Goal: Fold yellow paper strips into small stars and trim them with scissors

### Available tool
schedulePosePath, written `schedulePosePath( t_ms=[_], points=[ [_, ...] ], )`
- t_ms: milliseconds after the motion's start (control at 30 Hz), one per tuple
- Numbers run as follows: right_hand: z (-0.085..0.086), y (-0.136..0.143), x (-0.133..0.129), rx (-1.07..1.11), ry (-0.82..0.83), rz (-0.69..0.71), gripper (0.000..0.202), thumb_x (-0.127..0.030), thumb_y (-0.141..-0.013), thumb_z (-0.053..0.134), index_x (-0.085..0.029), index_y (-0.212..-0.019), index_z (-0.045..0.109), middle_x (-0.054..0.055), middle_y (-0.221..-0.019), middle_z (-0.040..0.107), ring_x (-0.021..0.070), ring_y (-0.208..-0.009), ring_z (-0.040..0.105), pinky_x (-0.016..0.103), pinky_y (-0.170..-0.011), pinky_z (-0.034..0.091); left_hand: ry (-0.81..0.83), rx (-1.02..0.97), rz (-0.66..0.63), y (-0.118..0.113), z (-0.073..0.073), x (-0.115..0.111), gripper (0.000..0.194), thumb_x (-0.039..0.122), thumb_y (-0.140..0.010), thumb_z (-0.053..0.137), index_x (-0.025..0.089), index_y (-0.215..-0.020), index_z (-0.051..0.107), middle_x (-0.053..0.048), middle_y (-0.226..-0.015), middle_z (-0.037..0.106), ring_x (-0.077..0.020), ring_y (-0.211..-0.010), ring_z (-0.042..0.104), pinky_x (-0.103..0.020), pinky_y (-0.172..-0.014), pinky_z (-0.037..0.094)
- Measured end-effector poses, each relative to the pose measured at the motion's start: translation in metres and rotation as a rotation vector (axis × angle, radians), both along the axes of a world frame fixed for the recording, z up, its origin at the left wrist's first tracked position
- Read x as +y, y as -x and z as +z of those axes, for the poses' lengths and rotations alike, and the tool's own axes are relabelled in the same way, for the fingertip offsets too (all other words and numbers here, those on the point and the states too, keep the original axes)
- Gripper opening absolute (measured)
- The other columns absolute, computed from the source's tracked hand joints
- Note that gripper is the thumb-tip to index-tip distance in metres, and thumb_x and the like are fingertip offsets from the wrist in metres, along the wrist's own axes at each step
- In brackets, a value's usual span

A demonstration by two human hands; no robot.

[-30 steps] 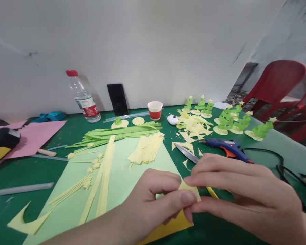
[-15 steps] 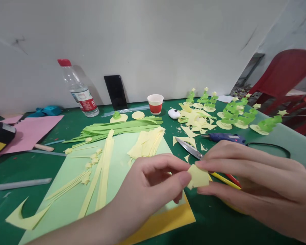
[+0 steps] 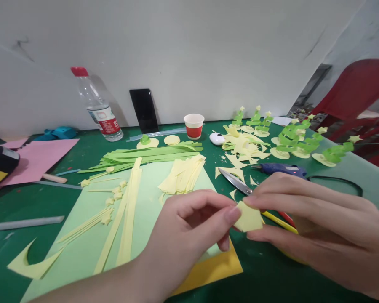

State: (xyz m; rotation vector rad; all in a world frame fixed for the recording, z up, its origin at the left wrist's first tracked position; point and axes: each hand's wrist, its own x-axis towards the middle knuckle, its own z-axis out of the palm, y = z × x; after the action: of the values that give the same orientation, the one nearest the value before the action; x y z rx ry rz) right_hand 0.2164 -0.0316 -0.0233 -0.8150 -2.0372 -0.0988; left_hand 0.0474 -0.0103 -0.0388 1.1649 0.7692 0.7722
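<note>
Sitting between the tips of the two hands, a small pale-yellow paper piece (image 3: 250,217) is folded flat with straight edges and corners, too compact to show a clear long axis. It lies to the right of the left hand (image 3: 192,229) and to the left of the right hand (image 3: 322,227), touching both, so neither is plainly nearer. The left hand has its thumb and forefinger drawn narrow on the piece's left edge, the other fingers curled beneath. The right hand comes in from the opposite side, forefinger at the upper edge and thumb by the lower right corner, a small gap spanned by the paper; its remaining fingers are stretched out together. Under and to the left of the left hand lies a light green sheet (image 3: 150,210), with an orange-yellow sheet (image 3: 213,271) showing below that palm. Just beyond the left knuckles is a stack of short yellow strips (image 3: 183,174); farther left of that hand are long yellow strips (image 3: 129,214) and little paper stars (image 3: 117,193). Scissors (image 3: 236,181) point away just past the right forefinger, a blue glue gun (image 3: 282,169) lies beyond the right knuckles, and star-topped green paper shapes (image 3: 298,139) stand farther out from that hand
</note>
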Motion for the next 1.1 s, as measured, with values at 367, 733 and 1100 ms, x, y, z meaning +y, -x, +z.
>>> schedulePosePath(
  t_ms=[367, 733, 1100],
  points=[
    [-0.023, -0.002, -0.009, 0.071, -0.013, -0.06, 0.009, -0.014, -0.085, 0.064, -0.022, -0.089, 0.064, -0.001, -0.074, 0.073, 0.0106, -0.06, 0.067, 0.018, -0.061, 0.059, -0.106, 0.023, 0.081, -0.002, 0.0, -0.006, 0.017, 0.014, -0.075, 0.061, 0.018, -0.059, 0.065, 0.007, -0.048, 0.054, -0.0055, -0.043, 0.048, -0.016, -0.051, 0.045],
    [-0.024, -0.008, -0.006, -0.07, 0.079, -0.065, 0.012, -0.024, -0.093, 0.052, -0.025, -0.099, 0.063, 0.0, -0.081, 0.071, 0.0115, -0.065, 0.068, 0.02, -0.068, 0.058, 0.087, -0.054, 0.024, -0.001, 0.004, 0.0, 0.016, 0.011, -0.065, 0.072, 0.017, -0.052, 0.065, 0.007, -0.049, 0.058, -0.0041, -0.041, 0.047, -0.016, -0.047, 0.045],
    [0.004, -0.004, -0.001, -0.008, -0.033, -0.109, 0.016, -0.016, -0.09, 0.057, -0.025, -0.079, 0.064, -0.003, -0.062, 0.069, 0.0112, -0.052, 0.066, 0.017, -0.05, 0.056, -0.187, -0.029, -0.095, 0.004, 0.002, 0.003, 0.014, 0.021, -0.081, 0.06, 0.018, -0.069, 0.065, 0.004, -0.058, 0.054, -0.0085, -0.055, 0.05, -0.017, -0.059, 0.045]
  ],
)
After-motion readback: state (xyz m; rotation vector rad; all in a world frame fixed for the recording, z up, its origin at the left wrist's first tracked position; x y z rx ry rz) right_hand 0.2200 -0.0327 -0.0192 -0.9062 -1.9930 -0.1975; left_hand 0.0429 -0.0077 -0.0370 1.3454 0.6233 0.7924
